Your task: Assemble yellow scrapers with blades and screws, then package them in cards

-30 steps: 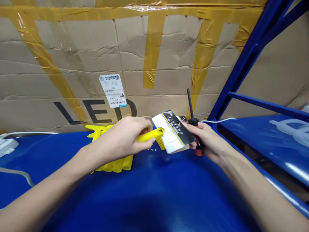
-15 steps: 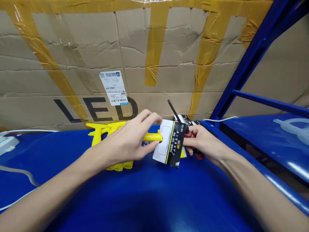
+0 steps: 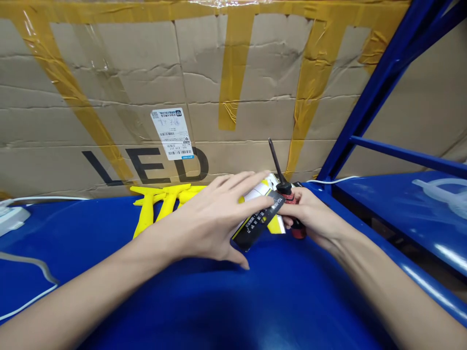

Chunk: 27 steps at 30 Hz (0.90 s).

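Note:
My right hand [image 3: 310,209] is closed round the red and black handle of a screwdriver [image 3: 290,197], whose dark shaft points up toward the carton. Beside its thumb is a black and white packaging card [image 3: 257,224] with a yellow stripe; I cannot tell whether the fingers pinch it too. My left hand [image 3: 219,216] is open over the card's left part, thumb and fingers spread. It hides much of the card. Behind the left wrist lie several yellow plastic tools [image 3: 146,211] with long handles, partly covered.
A big taped cardboard box [image 3: 204,73] marked LED stands along the back of the blue surface [image 3: 219,301]. Blue metal framing [image 3: 365,107] rises at the right. White cables and a white plug-like block [image 3: 12,218] lie at the left, a clear plastic piece [image 3: 441,194] far right.
My left hand has opened from around a yellow handle and spread out to the right over the card. The card has tilted, and the screwdriver shaft stands more upright.

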Available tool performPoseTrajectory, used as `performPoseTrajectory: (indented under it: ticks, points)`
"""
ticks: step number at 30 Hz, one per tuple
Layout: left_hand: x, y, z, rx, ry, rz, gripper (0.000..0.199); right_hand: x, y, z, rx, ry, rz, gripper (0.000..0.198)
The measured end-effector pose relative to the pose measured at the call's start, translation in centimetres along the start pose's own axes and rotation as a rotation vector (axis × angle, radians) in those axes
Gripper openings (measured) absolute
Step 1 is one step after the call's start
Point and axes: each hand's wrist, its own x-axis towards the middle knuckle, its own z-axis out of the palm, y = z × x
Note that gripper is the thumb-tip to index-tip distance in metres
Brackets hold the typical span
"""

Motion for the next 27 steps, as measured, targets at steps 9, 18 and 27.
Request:
performPoseTrajectory:
  ticks: [9,18,27]
  points:
    - [-0.5,-0.9,-0.9,-0.033,-0.094,-0.089,0.085,-0.1,-0.2,0.3,-0.006,-0.039,0.060,0.043]
    - [-2.3,-2.5,-1.1,0.074,-0.094,-0.235,0.090,0.1,-0.6,-0.6,0.000,0.054,0.136,0.044]
    - [-3.1,-3.0,-1.7,0.014,-0.001,-0.395,0.075,0.0,-0.9,-3.0,0.024,0.205,0.206,0.045]
